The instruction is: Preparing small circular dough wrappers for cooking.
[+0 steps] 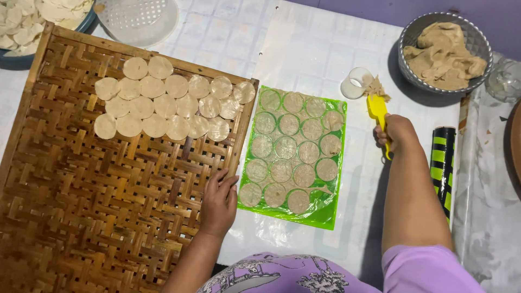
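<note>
The yellow scraper (378, 112), gripped closed in the right hand (399, 133) beside the green sheet (332, 212) of cut dough rounds (288, 147), should be kept flat, while the woven tray (81, 206) is steadied by the left hand (218, 202), its fingers resting loosely curled.

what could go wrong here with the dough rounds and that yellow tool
1. The yellow scraper in the right hand carries a lump of dough at its tip; it might drop onto the table.
2. The left hand rests on the woven tray edge beside the green sheet; a nudge could shift the cut rounds.
3. Rounds on the tray overlap and may stick together.
</note>
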